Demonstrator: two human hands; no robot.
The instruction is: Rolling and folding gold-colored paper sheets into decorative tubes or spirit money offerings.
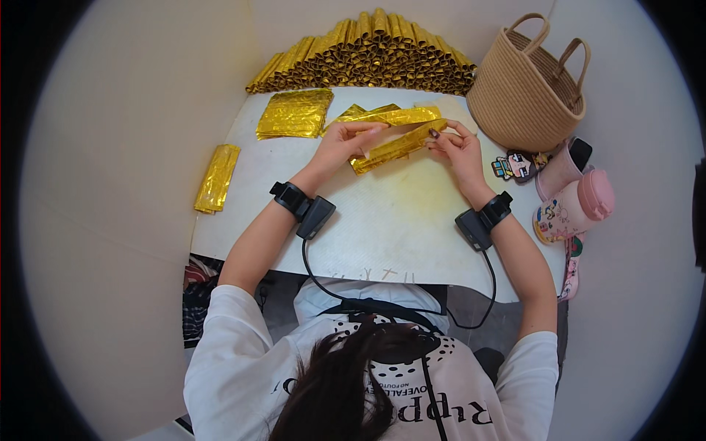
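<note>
Both hands hold a long folded strip of gold foil paper (391, 149) above the white board (382, 228). My left hand (343, 144) grips its left end, and my right hand (457, 150) pinches its right end. Just behind the strip lies another crumpled gold foil sheet (397, 115). A flat stack of gold foil sheets (294, 114) rests to the left of my left hand. Each wrist carries a black device with a cable.
A large pile of rolled gold foil pieces (368, 55) lines the back. A small gold bundle (216, 178) lies off the board at left. A woven basket (531, 84), a cartoon figure (518, 165) and a pink bottle (577, 206) stand at right.
</note>
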